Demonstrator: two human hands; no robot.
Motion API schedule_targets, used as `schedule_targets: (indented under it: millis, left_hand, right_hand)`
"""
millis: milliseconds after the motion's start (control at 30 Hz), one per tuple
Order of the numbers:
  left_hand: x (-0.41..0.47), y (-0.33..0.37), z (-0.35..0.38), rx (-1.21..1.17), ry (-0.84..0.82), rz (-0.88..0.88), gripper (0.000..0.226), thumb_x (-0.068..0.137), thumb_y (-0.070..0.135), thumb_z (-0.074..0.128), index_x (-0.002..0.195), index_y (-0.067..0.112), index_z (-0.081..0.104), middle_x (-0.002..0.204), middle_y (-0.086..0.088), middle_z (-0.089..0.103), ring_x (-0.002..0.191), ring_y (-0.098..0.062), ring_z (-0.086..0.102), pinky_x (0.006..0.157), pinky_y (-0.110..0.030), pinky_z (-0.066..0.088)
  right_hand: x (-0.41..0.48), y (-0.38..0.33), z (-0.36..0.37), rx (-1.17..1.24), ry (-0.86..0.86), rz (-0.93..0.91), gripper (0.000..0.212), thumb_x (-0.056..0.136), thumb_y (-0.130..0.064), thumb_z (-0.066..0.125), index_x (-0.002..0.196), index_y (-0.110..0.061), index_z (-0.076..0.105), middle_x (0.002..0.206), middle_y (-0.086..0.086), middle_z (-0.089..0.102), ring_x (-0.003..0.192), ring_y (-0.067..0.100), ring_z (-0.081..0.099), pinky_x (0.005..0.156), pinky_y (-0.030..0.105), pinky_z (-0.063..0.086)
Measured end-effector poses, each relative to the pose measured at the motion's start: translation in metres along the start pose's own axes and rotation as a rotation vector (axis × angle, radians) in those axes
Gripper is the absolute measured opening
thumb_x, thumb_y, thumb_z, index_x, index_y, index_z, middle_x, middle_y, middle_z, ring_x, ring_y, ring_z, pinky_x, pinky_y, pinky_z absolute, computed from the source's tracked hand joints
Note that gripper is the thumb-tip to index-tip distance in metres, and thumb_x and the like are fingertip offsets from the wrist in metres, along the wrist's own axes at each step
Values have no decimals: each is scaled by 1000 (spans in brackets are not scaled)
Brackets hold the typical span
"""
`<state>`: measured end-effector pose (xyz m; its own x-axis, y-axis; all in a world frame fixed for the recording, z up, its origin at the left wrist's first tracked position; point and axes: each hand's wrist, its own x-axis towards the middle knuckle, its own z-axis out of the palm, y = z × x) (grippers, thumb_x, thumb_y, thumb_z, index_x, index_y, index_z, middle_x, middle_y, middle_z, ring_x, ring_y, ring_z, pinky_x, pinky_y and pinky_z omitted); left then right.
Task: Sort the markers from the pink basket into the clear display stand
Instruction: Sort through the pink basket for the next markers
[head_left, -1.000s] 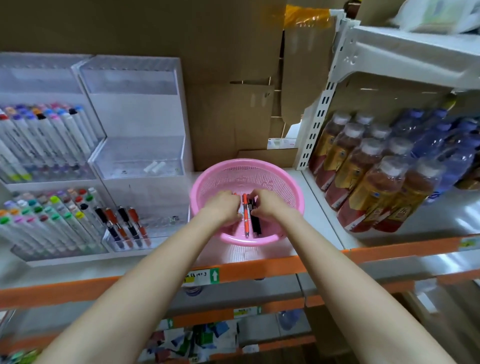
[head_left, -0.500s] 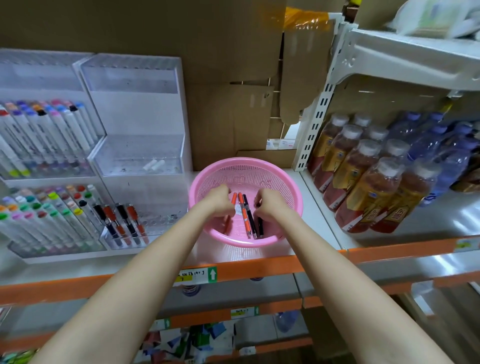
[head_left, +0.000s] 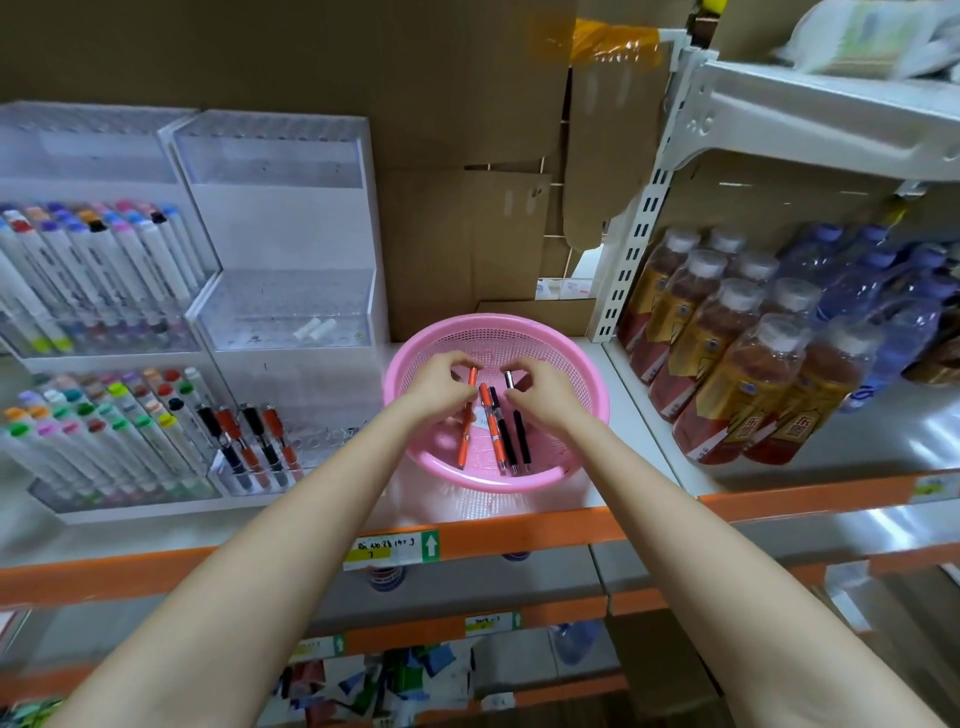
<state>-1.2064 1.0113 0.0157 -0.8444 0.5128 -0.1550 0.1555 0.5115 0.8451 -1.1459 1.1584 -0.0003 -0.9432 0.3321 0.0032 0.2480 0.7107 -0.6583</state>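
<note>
Pink basket (head_left: 597, 410), both hands inside, four markers.
Left hand (head_left: 441, 387) fingers curled on orange marker (head_left: 464, 436); right hand (head_left: 543, 397) fingertips pinching black marker (head_left: 521, 439) near its top. Middle pair (head_left: 497, 441) lies loose between the fingers. Stand (head_left: 280, 312) left of left fingers.

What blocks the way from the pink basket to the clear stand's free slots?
Nothing visible: left hand grips an orange marker, right hand a black marker; only the pink basket rim lies before the clear display stand.

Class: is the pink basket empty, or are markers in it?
Not empty: four markers, two orange and two black, are inside the pink basket.
</note>
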Motion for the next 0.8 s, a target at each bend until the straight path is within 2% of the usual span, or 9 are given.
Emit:
schedule_targets:
  millis: [67,133,233,300,367,400,533,700,800]
  left_hand:
    - [1,-2,0,-10,45,38,39,84,-6,55,118,13,59,85,-11,62,60,-15,59,53,-23,48]
    - [0,-2,-1,-41,73,62,37,84,-6,54,114,16,59,91,-12,62,68,-19,61,54,-23,47]
    - [0,-1,-1,-121,79,67,33,87,-6,51,111,17,57,79,-9,59,64,-19,63,44,-17,44]
    - [0,0,-1,-150,72,66,29,90,-3,52,114,11,57,76,-5,57,61,-18,62,48,-21,50]
    - [1,0,-1,-186,57,55,27,91,-3,53,115,9,57,79,-5,55,61,-18,61,63,-33,56]
    - [0,1,-2,-206,45,46,27,92,-3,51,114,10,57,82,-7,54,61,-19,60,64,-34,56]
    - [-5,8,-4,-229,29,16,37,96,-4,32,120,13,55,89,-6,52,61,-16,55,61,-27,57]
    - [-15,10,-9,-173,46,106,27,99,-1,36,121,5,51,85,-7,49,60,-14,54,56,-20,55]
    - [-22,16,-15,-178,76,164,29,96,-5,38,118,8,53,90,-12,58,65,-18,64,65,-30,59]
  right_hand:
    - [0,-1,-1,60,12,-1,40,88,-5,57,127,-13,57,103,10,66,85,22,61,75,34,50]
    - [0,-2,-2,103,21,12,40,89,-3,55,128,-11,56,103,10,64,80,22,60,73,36,52]
    - [-3,-4,-4,149,37,-5,38,89,-2,56,126,-13,56,101,5,61,71,14,57,59,26,47]
    - [-4,-6,-7,168,52,-25,37,88,-4,59,124,-14,57,100,-1,60,76,16,58,55,26,49]
    - [-5,-9,-10,191,54,-20,35,88,-6,62,121,-16,57,90,-9,56,78,19,60,56,29,53]
    - [-6,-11,-11,211,49,-12,33,88,-6,63,119,-16,57,86,-10,53,77,19,61,56,30,56]
    - [-12,-19,-16,271,34,0,31,88,-6,64,116,-15,55,83,-5,52,70,18,61,54,40,59]
    - [-18,-31,-19,285,26,-50,31,90,-4,60,120,-13,55,92,-1,54,78,20,61,57,41,60]
    - [-22,-39,-19,248,49,-115,34,90,-2,54,123,-13,55,105,1,56,89,25,63,67,46,59]
